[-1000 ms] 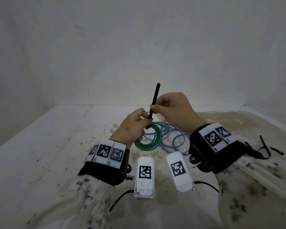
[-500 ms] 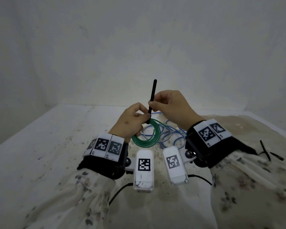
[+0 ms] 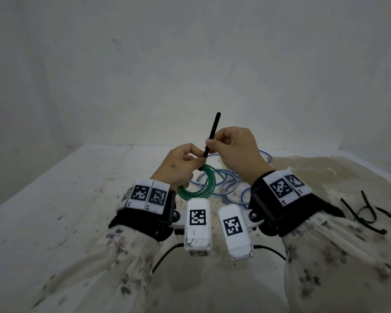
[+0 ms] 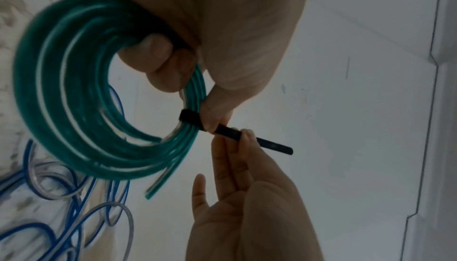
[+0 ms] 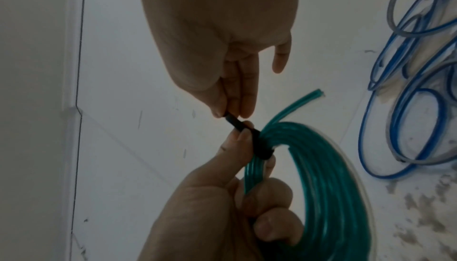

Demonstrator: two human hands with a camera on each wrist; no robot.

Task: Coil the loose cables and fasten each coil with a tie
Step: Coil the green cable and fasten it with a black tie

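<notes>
My left hand (image 3: 181, 163) grips a green cable coil (image 3: 207, 184) and holds it above the table; its fingers curl through the coil (image 4: 74, 128) and its thumb presses a black tie (image 4: 191, 117) wrapped round the strands. My right hand (image 3: 233, 150) pinches the free tail of the black tie (image 3: 212, 134), which sticks up past the fingers. In the right wrist view the tie (image 5: 259, 146) loops round the green coil (image 5: 329, 187). A loose blue cable (image 3: 230, 188) lies tangled on the table under and behind the hands.
Several spare black ties (image 3: 366, 211) lie on the table at the right. The table surface (image 3: 77, 199) is white and stained, with walls close behind and at both sides. The blue cable (image 5: 415, 89) spreads to the right of the coil.
Both hands have stayed together with the coil and tie; the right hand has drawn the tie's tail slightly up, and the hands shifted a little between frames.
</notes>
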